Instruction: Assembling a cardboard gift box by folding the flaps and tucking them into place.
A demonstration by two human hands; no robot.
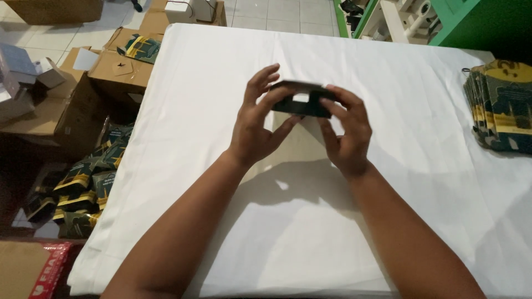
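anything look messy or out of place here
On the white-covered table nothing stands out: both hands, left hand and right hand, hold a small dark box, and the packets at the right edge are stacked neatly. The floor at left is untidy: loose packets lie spilled among open cardboard boxes.

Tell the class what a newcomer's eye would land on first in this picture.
Two hands, left hand and right hand, hold a small dark packet above the middle of a white-covered table. A stack of green-and-yellow packets lies at its right edge; cardboard boxes crowd the floor left.
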